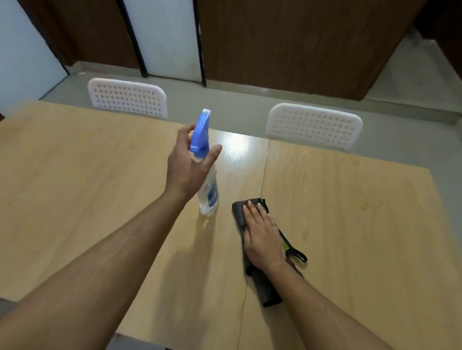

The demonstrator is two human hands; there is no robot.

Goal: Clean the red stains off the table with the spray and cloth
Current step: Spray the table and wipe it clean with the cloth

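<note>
No red stains can be made out on the table (93, 196); its pale wood shows only a glare patch near the far edge and a seam running between two boards. The cloth (267, 291), dark grey with a green-and-black trim, is laid along that seam and is pressed flat under the right hand (261, 236), whose fingers are straight and spread on it rather than curled round it. Just beside the cloth, to its left, the spray (209, 197) is stood upright on the table, a clear bottle with a blue trigger head. The left hand (188, 165) is held at the neck of the bottle with thumb and fingers apart; the bottle is framed between them but is not seen to be clasped, and whether the palm touches it cannot be told.

The step in hand is judged to be either the taking up or the setting down of the spray, with wiping close by. If stains remain, they must first be found. Two white perforated chairs (315, 125) are stood at the far side of the table.
</note>
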